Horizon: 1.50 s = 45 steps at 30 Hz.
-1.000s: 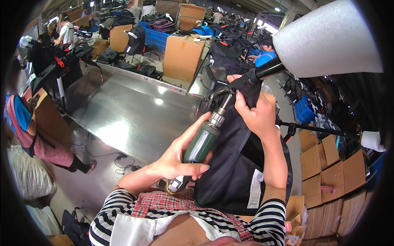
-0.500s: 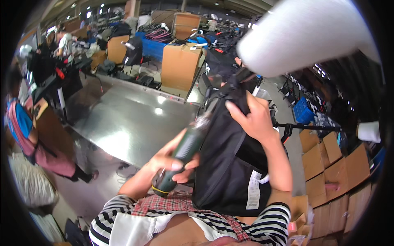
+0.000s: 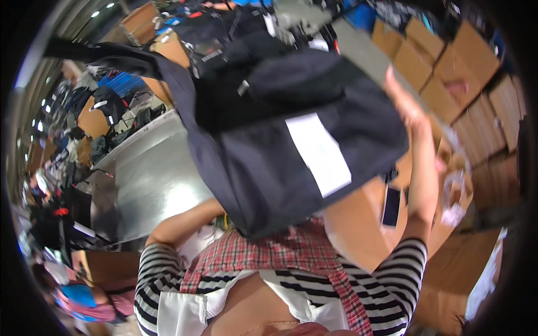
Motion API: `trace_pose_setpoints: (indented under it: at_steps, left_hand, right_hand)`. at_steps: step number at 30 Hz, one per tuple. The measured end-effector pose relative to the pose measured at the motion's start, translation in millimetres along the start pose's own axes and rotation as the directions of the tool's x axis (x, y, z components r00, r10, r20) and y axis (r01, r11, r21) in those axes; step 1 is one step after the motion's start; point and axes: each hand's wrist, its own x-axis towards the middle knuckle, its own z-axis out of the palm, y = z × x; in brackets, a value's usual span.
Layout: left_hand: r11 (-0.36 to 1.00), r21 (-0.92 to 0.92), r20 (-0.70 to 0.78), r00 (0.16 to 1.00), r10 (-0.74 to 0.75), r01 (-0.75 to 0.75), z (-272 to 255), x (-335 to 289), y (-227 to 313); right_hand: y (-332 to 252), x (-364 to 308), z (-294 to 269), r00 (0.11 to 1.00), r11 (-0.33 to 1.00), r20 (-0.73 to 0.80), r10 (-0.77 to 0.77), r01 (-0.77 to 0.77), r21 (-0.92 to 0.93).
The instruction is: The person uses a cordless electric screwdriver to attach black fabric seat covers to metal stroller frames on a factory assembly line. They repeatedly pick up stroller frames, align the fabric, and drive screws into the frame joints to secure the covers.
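Note:
A large black fabric piece (image 3: 252, 173), bag-like with a dark open hollow, fills the middle of the view in front of my apron. On its face is a white label (image 3: 319, 154). My right hand (image 3: 412, 109) lies along the fabric's right edge, fingers stretched upward; part of the hand is behind the cloth. On the left, my left forearm (image 3: 188, 224) goes in behind the fabric, which hides that hand. Beside it peeks a thin yellow edge (image 3: 226, 221), like the ring on the electric screwdriver seen earlier. A dark padded bar (image 3: 106, 53) extends to the upper left.
At the left is a shiny metal table (image 3: 151, 173). A dark-screened phone (image 3: 391, 206) rests by a cardboard box (image 3: 358, 224) near my right arm. Stacked cartons (image 3: 465, 67) stand at the far right. A person (image 3: 84, 299) in pink and blue is at the lower left.
My view has swung to the right. The black fabric has turned and tipped, so its hollow and label now face me. My left hand, which held the electric screwdriver, has gone behind it.

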Motion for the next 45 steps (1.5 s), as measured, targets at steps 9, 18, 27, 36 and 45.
trace_pose_setpoints:
  at_steps: [9,18,27,36,45]
  left_hand:
    - [0.927,-0.181,-0.303,0.915,0.266,-0.329,-15.2,-4.6,157.7]
    - [0.953,-0.133,-0.287,0.931,0.226,-0.272,-16.6,-1.1,163.9]
    - [0.962,-0.122,-0.284,0.937,0.204,-0.246,-14.5,5.1,168.0]
    - [0.897,-0.268,-0.228,0.928,0.294,-0.351,-28.9,4.8,163.7]
    - [0.862,-0.224,-0.357,0.862,0.361,-0.454,-37.2,18.0,181.2]
  right_hand:
    - [133.2,-56.5,80.7,0.999,0.974,-0.034,-0.002,0.01,0.228]
    - [222.3,-30.1,269.2,0.994,0.939,-0.059,0.094,-0.069,0.336]
    - [205.8,-19.6,325.6,0.937,0.451,0.157,0.311,-0.291,0.843]
    - [156.9,-93.4,-8.8,0.612,0.369,-0.708,0.353,0.604,0.706]
    - [171.5,-202.1,-271.9,-0.012,0.834,-0.976,0.216,0.522,0.178]
